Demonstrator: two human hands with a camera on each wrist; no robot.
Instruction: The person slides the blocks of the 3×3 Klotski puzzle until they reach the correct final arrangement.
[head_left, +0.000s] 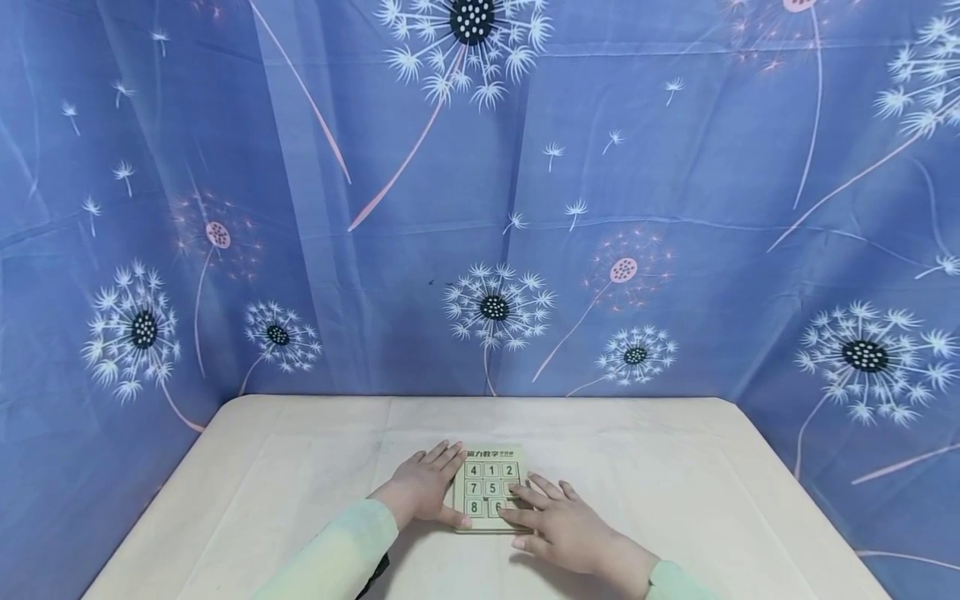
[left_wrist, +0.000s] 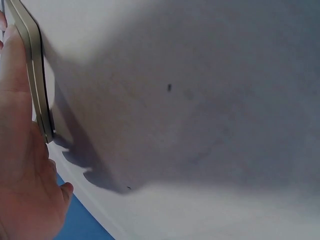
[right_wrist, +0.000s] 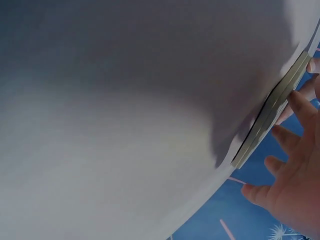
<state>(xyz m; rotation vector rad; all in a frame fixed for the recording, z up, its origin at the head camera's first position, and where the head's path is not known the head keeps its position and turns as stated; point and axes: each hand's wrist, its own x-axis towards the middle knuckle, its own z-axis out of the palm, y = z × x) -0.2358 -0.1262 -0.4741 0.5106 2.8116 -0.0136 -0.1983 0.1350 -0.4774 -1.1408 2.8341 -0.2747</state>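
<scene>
A pale green sliding number puzzle (head_left: 491, 454) lies flat on the table, with 4, 1, 2 across its top row, 7 and 5 in the middle, and 8 and 6 below. My left hand (head_left: 426, 485) holds its left side, thumb at the near left corner and fingers by the far left. In the left wrist view, that thumb runs along the puzzle's edge (left_wrist: 37, 85). My right hand (head_left: 568, 531) reaches in from the right with fingers extended, touching tiles in the right column and partly hiding them. The right wrist view shows its spread fingers (right_wrist: 287, 137) at the puzzle's side.
The table (head_left: 300, 467) has a cream cloth top with rounded far corners. Blue fabric (head_left: 420, 333) printed with dandelions hangs behind it and on both sides. A dark strap (head_left: 375, 575) shows by the left sleeve.
</scene>
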